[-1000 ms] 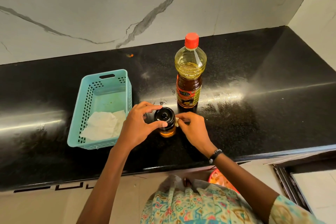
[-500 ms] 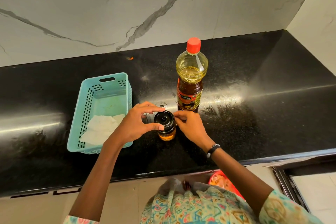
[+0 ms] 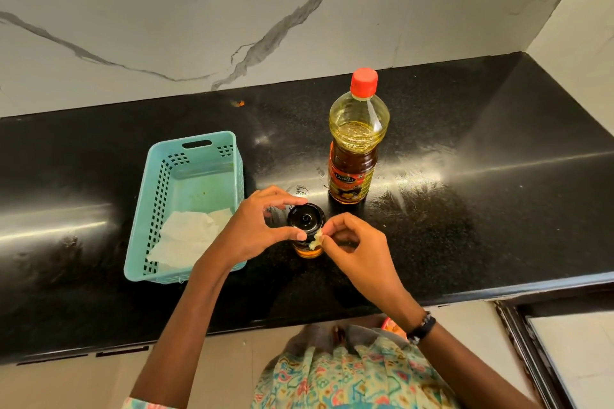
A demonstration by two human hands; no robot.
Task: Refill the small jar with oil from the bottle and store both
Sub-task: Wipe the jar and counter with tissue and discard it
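We grip the small jar (image 3: pixel 308 244) by its black lid (image 3: pixel 305 221) with our left hand (image 3: pixel 257 231); our right hand (image 3: pixel 354 247) pinches a pale wad (image 3: pixel 318 238) at the lid's rim. The basket (image 3: pixel 186 176) sits just left, the bottle (image 3: pixel 357 143) behind, and open counter (image 3: pixel 481 209) spreads right. Since half a second ago, the right hand has drawn back slightly.

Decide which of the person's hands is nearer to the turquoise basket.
Left. The left hand grips the jar's black lid beside the turquoise basket; the right hand lies beyond the jar.
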